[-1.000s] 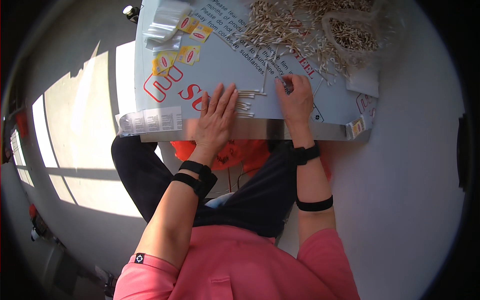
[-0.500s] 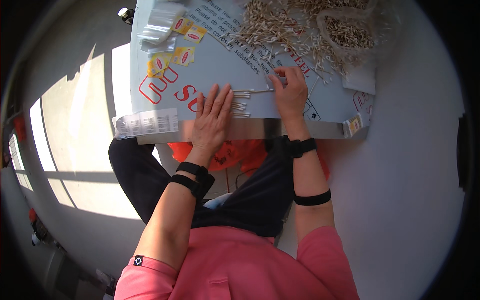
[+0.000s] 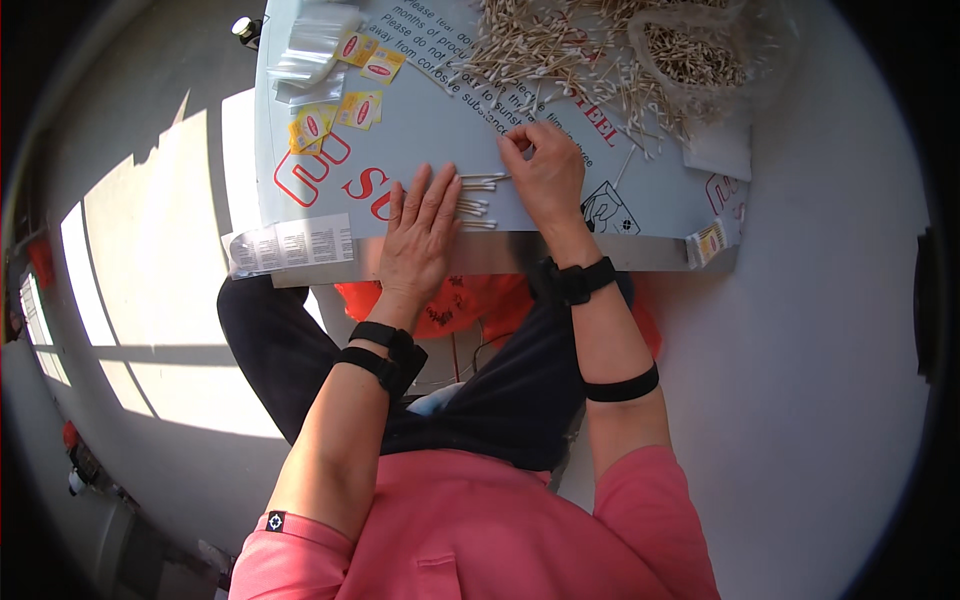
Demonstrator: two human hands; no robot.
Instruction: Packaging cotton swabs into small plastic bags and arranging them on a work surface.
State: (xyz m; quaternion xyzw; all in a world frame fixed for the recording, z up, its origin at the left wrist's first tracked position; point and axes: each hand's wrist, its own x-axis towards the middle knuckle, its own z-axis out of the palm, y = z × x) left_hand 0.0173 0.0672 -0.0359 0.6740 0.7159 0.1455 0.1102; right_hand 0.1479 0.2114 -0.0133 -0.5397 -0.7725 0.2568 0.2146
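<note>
My left hand (image 3: 420, 225) lies flat on the tabletop with its fingers stretched out, pressing over a small row of cotton swabs (image 3: 475, 210). Their white tips stick out to the right of its fingers; the other ends are hidden under the hand. Just right of the row, my right hand (image 3: 550, 178) is curled, thumb and forefinger close together. Whether anything sits in that pinch is hidden. The tip of the uppermost swab comes close to its thumb side. A big loose heap of cotton swabs (image 3: 535, 60) spreads beyond it at the far side of the table.
A clear plastic bag (image 3: 690, 55) full of swabs lies at the far right, a white pad (image 3: 718, 155) below it. Clear bags (image 3: 315, 45) and yellow cards (image 3: 312, 125) lie far left. A printed strip (image 3: 290, 243) and a small packet (image 3: 710, 242) sit near the front edge.
My right hand has shifted left, closer to the row, and the uppermost swab now sticks out less. My left hand stays almost in place.
</note>
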